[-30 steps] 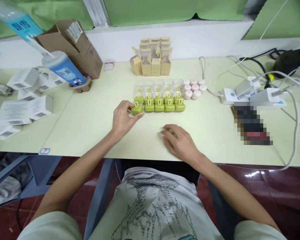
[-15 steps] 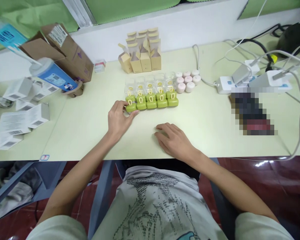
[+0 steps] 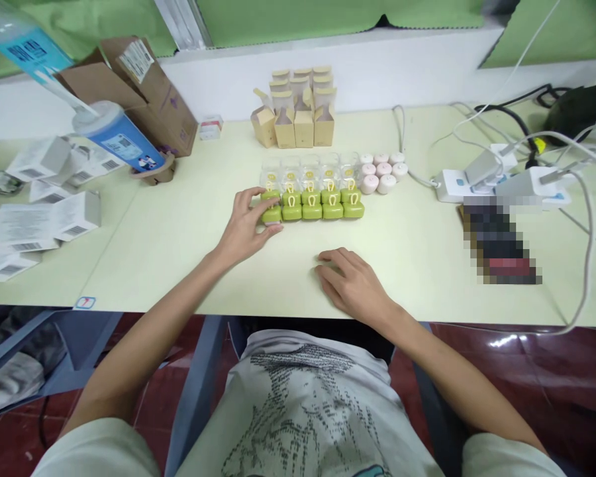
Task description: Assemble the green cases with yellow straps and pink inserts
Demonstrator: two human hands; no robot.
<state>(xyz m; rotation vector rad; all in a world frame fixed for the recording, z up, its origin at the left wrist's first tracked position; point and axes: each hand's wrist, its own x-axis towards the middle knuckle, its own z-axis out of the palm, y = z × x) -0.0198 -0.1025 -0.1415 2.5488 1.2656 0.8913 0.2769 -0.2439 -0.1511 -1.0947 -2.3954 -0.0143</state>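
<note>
My left hand (image 3: 245, 228) is at the left end of two rows of small glossy green cases (image 3: 312, 212) with cream loops on top. Its fingers and thumb close round the front-left green case (image 3: 273, 214) and partly cover it. My right hand (image 3: 357, 285) lies on the table in front of the rows, fingers loosely bent and apart, with nothing in it. Clear plastic containers (image 3: 310, 165) with yellow marks stand right behind the cases. To their right is a cluster of pale pink, round-topped pieces (image 3: 386, 183).
Open kraft boxes (image 3: 304, 129) stand near the wall. On the left are a cardboard carton (image 3: 163, 112), a blue cup (image 3: 124, 144) and white boxes (image 3: 22, 225). A power strip (image 3: 451, 185) with cables and a blurred dark object (image 3: 499, 245) lie right.
My left hand has shifted slightly, its fingers now reaching over the front-left green case. My right hand has hardly moved. The whole view has turned a little.
</note>
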